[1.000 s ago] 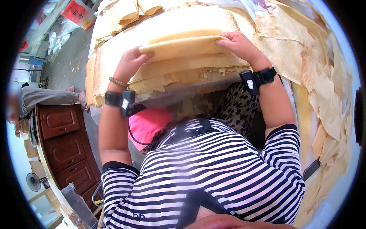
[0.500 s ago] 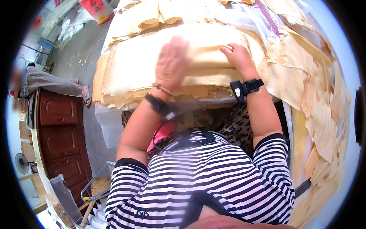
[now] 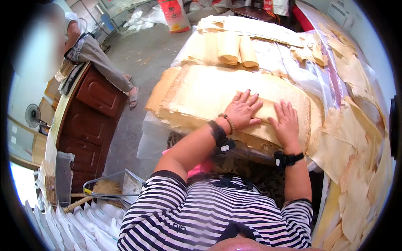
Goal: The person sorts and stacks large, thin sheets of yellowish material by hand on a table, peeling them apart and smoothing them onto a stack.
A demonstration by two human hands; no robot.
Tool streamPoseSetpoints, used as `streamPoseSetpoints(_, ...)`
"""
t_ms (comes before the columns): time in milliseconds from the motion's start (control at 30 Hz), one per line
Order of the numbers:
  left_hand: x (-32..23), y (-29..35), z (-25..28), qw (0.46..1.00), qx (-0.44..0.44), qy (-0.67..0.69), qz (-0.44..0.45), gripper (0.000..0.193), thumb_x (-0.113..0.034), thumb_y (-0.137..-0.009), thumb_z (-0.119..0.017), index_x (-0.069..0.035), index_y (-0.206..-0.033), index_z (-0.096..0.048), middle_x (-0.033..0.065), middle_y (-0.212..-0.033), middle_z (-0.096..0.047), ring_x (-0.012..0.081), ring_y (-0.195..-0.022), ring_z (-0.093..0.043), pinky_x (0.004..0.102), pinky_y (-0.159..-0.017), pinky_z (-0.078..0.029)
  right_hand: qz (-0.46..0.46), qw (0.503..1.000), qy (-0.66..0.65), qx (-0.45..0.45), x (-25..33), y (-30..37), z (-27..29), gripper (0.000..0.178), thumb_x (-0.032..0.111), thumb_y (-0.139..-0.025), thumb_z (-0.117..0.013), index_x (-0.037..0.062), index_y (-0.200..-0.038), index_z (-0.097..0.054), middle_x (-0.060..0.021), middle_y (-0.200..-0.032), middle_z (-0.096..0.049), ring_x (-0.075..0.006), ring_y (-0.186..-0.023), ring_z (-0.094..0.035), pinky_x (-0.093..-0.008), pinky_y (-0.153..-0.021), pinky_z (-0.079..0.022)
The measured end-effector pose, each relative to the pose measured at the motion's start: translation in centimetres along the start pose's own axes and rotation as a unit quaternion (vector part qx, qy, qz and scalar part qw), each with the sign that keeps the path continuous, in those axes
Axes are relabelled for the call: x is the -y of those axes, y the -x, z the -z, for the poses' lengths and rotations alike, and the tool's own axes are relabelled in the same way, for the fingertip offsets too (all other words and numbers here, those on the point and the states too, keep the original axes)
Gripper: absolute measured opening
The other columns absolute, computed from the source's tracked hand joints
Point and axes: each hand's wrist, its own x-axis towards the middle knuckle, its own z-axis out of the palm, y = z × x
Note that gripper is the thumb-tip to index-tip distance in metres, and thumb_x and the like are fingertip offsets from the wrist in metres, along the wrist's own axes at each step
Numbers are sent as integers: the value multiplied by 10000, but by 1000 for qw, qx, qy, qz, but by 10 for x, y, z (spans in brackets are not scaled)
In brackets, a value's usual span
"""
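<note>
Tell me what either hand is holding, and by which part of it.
Nothing appears to be held: the left hand and right hand both lie palm-down, fingers extended, on the pale yellow sheets.

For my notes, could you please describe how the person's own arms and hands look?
The left hand and right hand are bare. Black-and-white striped short sleeves end in dark bands. Each arm has a black wrist strap with a white-labelled box; the left adds a brown beaded bracelet.
</note>
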Motion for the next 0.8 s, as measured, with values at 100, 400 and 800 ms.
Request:
streamPoseSetpoints(100, 23, 7, 10, 999, -22, -9, -28, 638, -519, -931, -588, -130, -1430, -510, 154, -1514, -445, 346, -1449, -348, 451, -1190, -290, -4, 1000, -22, 4, -9, -1, -5, 641, 528, -949, -536, 116, -1439, -517, -145, -1545, -416, -342, -1461, -313, -471, -1205, -215)
streamPoseSetpoints(400, 49, -5, 34, 990, -135, -16, -43, 277, -127, -946, -532, -184, -1189, -654, 49, -908, -713, 219, -798, -697, 339, -659, -571, -138, 830, -495, -217, -31, 12, -8, 435, 276, -1043, -532, -2, -1376, -546, -169, -1381, -586, -250, -1306, -534, -343, -1092, -408)
streamPoseSetpoints(800, 251, -64, 80, 895, -163, -249, 333, 396, -218, -986, -420, -254, -1353, -563, 124, -1075, -731, 345, -902, -721, 491, -715, -568, -172, 818, -496, -235, -25, 8, -14, 353, 251, -1039, -548, -5, -1267, -633, -118, -1158, -706, -159, -1060, -647, -296, -931, -504)
